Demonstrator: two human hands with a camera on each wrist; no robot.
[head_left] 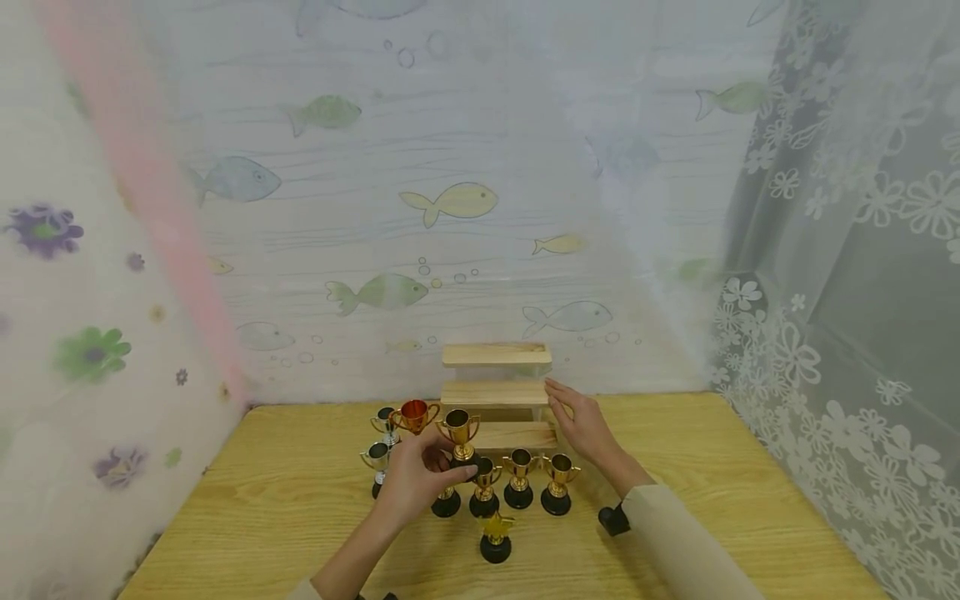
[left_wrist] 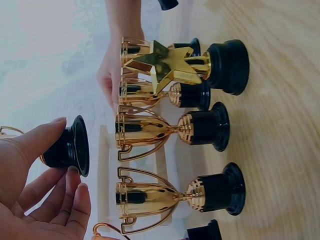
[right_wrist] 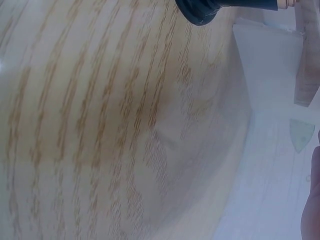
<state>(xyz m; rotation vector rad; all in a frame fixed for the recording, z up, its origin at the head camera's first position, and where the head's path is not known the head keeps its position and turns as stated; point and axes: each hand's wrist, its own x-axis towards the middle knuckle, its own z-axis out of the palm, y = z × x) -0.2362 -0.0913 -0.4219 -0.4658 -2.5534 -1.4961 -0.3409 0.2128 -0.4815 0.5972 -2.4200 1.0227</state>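
Observation:
My left hand (head_left: 411,477) holds a small gold trophy cup (head_left: 458,425) by its black base (left_wrist: 76,146), raised above the other trophies in front of the rack. My right hand (head_left: 585,427), fingers fairly straight, touches the right end of the middle shelf (head_left: 491,392) of a three-step wooden display rack. Several gold trophy cups on black bases, among them one trophy cup (head_left: 559,477) at the right end, stand in a row before the rack. Nearer to me is a gold star trophy (head_left: 496,533). Only an edge of the right hand shows in the right wrist view.
Left of the rack, partly behind my left hand, are silver trophy cups (head_left: 377,455) and a reddish trophy cup (head_left: 415,414). All stands on a wood-grain table (head_left: 285,492). A fish-patterned curtain (head_left: 465,250) hangs behind, with a lace curtain (head_left: 855,425) at right.

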